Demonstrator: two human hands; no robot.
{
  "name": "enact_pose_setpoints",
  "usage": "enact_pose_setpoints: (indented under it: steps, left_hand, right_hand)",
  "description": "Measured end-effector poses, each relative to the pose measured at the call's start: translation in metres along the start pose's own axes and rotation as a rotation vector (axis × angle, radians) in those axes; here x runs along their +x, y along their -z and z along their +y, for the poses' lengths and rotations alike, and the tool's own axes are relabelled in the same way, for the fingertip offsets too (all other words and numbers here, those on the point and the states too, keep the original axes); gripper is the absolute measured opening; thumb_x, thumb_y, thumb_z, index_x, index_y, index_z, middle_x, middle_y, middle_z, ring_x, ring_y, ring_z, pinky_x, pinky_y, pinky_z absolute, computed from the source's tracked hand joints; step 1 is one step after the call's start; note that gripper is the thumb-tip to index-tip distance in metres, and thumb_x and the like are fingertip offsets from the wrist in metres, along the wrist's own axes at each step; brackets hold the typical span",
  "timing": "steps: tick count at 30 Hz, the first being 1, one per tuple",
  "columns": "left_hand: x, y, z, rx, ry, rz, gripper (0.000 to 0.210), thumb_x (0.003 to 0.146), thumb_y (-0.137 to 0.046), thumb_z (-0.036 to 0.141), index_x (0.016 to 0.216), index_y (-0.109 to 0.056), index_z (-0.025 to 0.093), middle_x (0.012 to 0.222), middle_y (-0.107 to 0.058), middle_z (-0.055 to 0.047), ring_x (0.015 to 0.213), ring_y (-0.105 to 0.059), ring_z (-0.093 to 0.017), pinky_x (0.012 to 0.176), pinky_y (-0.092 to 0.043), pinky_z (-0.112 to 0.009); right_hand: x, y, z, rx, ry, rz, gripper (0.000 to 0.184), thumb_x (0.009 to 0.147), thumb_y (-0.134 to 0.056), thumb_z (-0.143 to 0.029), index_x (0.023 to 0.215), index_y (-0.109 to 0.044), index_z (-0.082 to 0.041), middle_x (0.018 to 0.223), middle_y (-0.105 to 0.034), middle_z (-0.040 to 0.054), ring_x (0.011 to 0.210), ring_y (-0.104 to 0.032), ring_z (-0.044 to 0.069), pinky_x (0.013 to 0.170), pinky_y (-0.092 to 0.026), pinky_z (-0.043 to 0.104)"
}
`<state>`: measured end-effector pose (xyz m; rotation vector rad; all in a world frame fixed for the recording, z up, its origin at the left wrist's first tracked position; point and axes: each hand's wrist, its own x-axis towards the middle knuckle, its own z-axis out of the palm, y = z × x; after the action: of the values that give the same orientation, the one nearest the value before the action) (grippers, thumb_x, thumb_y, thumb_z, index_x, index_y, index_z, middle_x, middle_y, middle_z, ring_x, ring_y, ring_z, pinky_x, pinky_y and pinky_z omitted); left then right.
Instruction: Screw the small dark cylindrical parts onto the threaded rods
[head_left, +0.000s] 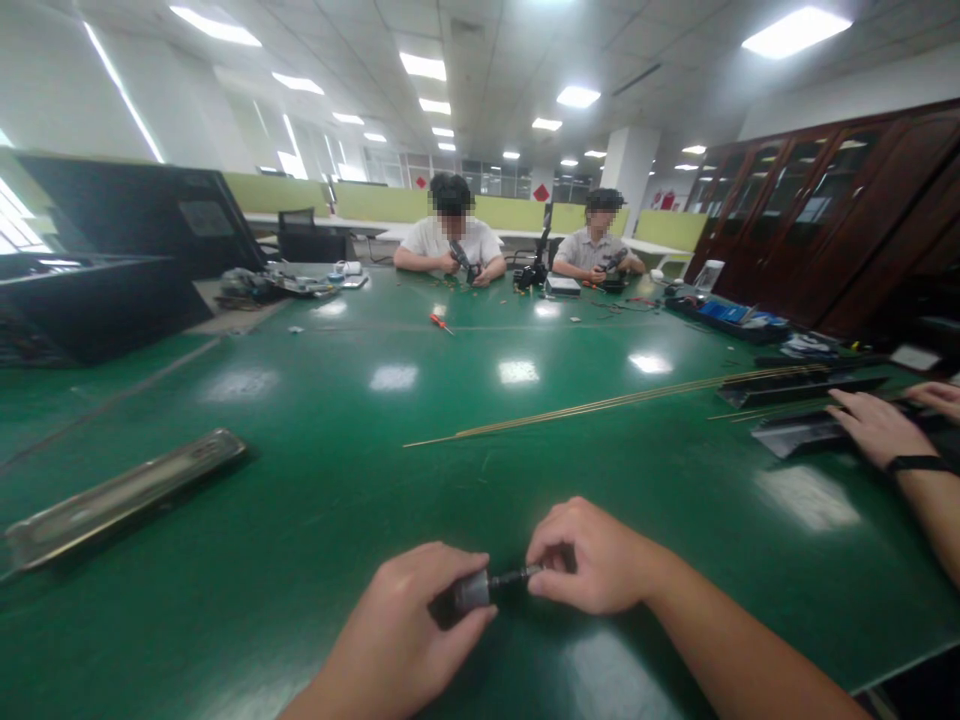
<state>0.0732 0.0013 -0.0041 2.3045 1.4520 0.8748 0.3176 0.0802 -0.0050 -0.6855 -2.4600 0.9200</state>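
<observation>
Near the front of the green table, my left hand (405,620) is closed around a short grey-black cylindrical part (472,592), thumb below and fingers above. A thin dark shaft (510,578) sticks out of its right end. My right hand (592,560) pinches the far tip of that shaft between thumb and fingertips. Both hands are held low over the tabletop, with the shaft lying roughly level between them. The fingers hide part of the cylinder and the shaft's tip, so its exact kind cannot be made out.
Long thin brass-coloured rods (540,415) cross the table (337,530) ahead. A clear-topped long tray (127,500) lies left, an orange screwdriver (441,322) farther back. At right, another person's hand (881,425) rests by dark metal channels (799,432). Two people sit opposite, handling dark devices.
</observation>
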Motion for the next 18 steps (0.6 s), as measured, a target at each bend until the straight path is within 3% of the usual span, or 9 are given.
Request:
enact_pose_setpoints:
  steps: [18]
  left_hand:
    - [0.003, 0.006, -0.008, -0.069, 0.148, -0.041, 0.022, 0.084, -0.071, 0.037, 0.105, -0.073, 0.033, 0.099, -0.075, 0.003, 0.090, -0.071, -0.017, 0.084, -0.057, -0.028]
  right_hand:
    - [-0.001, 0.009, 0.011, 0.154, 0.020, 0.061, 0.016, 0.081, -0.072, -0.029, 0.078, -0.075, -0.014, 0.064, -0.066, 0.0017, 0.060, -0.060, 0.013, 0.062, -0.043, 0.023]
